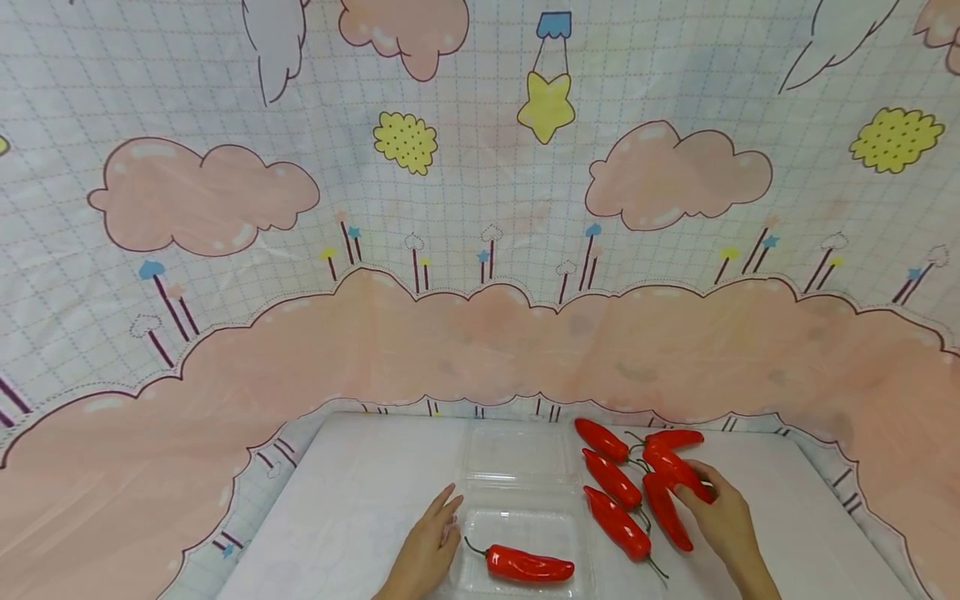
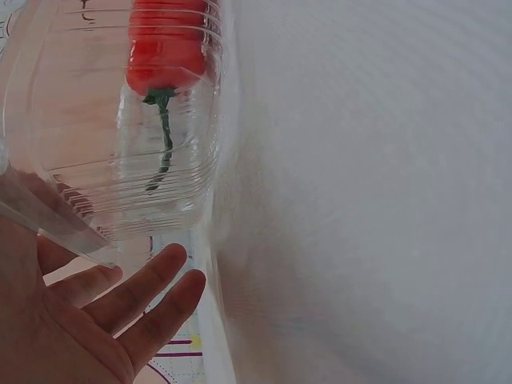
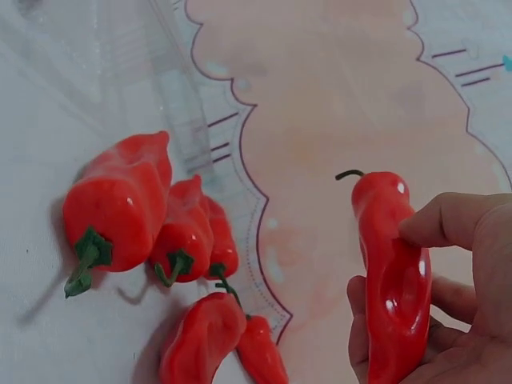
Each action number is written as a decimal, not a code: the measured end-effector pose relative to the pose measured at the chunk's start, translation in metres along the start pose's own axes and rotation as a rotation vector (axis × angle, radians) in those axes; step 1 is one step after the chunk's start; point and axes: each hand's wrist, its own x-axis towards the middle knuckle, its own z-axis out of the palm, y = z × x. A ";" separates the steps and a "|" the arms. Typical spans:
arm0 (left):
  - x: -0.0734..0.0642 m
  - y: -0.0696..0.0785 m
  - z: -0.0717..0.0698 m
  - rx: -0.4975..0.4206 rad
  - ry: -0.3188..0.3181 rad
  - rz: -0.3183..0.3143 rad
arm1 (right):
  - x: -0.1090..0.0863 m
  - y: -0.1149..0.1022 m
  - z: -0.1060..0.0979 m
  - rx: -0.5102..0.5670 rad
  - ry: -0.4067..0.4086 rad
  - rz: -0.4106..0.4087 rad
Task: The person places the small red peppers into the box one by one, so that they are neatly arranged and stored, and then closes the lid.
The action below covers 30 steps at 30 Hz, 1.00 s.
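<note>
My right hand (image 1: pixel 722 510) pinches a red chili pepper (image 3: pixel 390 280) between thumb and fingers, its dark stem pointing away from the palm. In the head view that pepper overlaps others in the group at the right. My left hand (image 1: pixel 427 542), fingers extended, is at the left side of a clear plastic box (image 2: pixel 88 152) with its lid (image 1: pixel 517 454) folded open toward the back. One red pepper (image 1: pixel 528 565) lies crosswise in the box's front half, stem to the left. The left wrist view shows the fingers spread beside the box wall, with nothing gripped.
Several red peppers lie right of the box: three in a slanting column, including a front one (image 1: pixel 618 525), plus another (image 1: pixel 666 510) and one at the back (image 1: pixel 675 437). The white table (image 1: pixel 360 467) meets a patterned cloth backdrop (image 1: pixel 480 350) behind.
</note>
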 end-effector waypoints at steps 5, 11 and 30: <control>0.000 0.000 0.000 0.005 0.002 -0.005 | -0.004 -0.006 0.001 -0.004 -0.006 -0.011; 0.000 -0.002 0.001 0.005 0.002 -0.001 | -0.008 -0.011 0.005 0.009 -0.018 -0.006; 0.001 -0.003 0.001 -0.010 -0.008 -0.001 | -0.014 -0.020 0.031 0.001 -0.045 -0.123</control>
